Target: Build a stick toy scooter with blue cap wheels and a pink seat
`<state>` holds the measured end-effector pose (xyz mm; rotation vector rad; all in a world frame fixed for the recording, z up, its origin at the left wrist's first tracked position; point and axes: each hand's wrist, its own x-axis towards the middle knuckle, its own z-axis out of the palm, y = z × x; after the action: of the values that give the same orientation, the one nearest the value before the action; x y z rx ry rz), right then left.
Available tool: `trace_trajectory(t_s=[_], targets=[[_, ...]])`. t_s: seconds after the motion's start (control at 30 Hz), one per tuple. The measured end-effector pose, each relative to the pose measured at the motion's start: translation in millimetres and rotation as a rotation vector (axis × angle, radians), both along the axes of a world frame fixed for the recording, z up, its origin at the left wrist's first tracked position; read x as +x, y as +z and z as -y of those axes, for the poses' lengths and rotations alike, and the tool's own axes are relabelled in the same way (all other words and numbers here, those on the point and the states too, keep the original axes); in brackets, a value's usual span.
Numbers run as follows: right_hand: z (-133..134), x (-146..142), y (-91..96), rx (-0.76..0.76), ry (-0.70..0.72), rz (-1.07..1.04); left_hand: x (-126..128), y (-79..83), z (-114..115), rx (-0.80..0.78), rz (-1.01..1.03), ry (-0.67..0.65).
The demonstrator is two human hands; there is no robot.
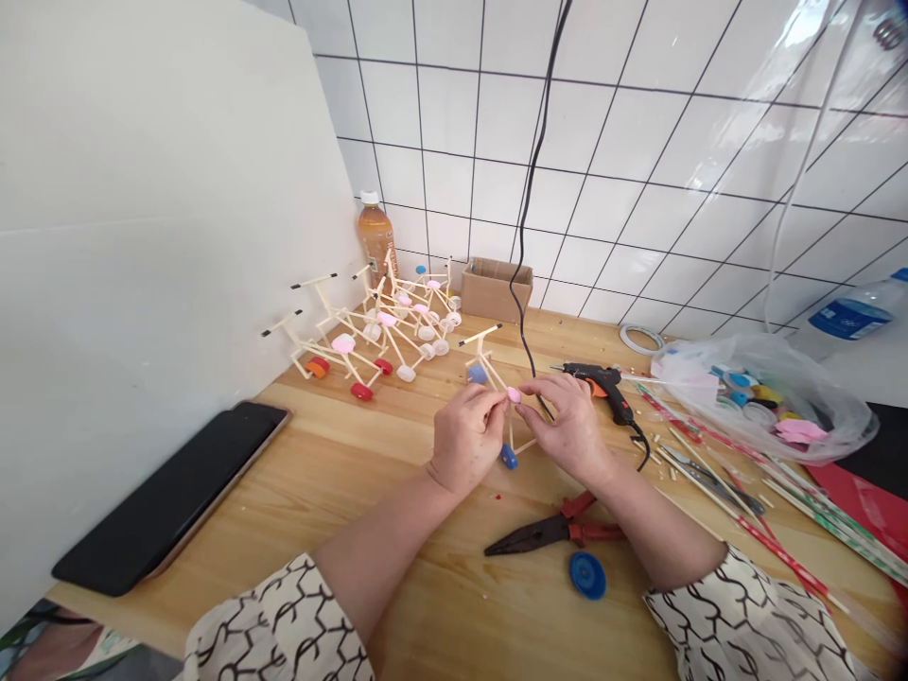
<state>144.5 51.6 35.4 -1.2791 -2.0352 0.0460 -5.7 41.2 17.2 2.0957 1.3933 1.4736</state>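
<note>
In front of me stands a small tricycle model (482,357) made of thin wooden sticks, with black-tipped handlebars and blue bottle caps as wheels. A pink oval seat piece (515,394) sits on its frame, between my hands. My left hand (464,440) is closed, its thumb and index fingertips pinching the left edge of the pink piece. From the right, my right hand (567,426) grips the same piece between thumb and index finger. One blue wheel (509,457) shows just below the hands; the rear of the frame is partly hidden by my fingers.
Several similar stick tricycles (344,345) stand at back left, near a drink bottle (375,236) and cardboard box (497,288). Pliers (532,535) and a blue cap (587,575) lie close. Rightward are a glue gun (602,383), scissors (709,478), and a bag of caps (844,416). A phone (177,492) lies left.
</note>
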Motion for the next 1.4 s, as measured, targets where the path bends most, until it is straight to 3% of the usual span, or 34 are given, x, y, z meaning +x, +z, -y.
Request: trace_trajectory(t_s=[1.03, 1.4], targets=[[-2.1, 2.5, -2.0, -0.016, 0.011, -0.009, -1.1, 0.1, 0.2, 0.011, 0.023, -0.051], [-5.1, 5.8, -3.4, 0.007, -0.003, 0.030, -1.5, -3.8, -8.3, -0.193, 0.241, -0.053]])
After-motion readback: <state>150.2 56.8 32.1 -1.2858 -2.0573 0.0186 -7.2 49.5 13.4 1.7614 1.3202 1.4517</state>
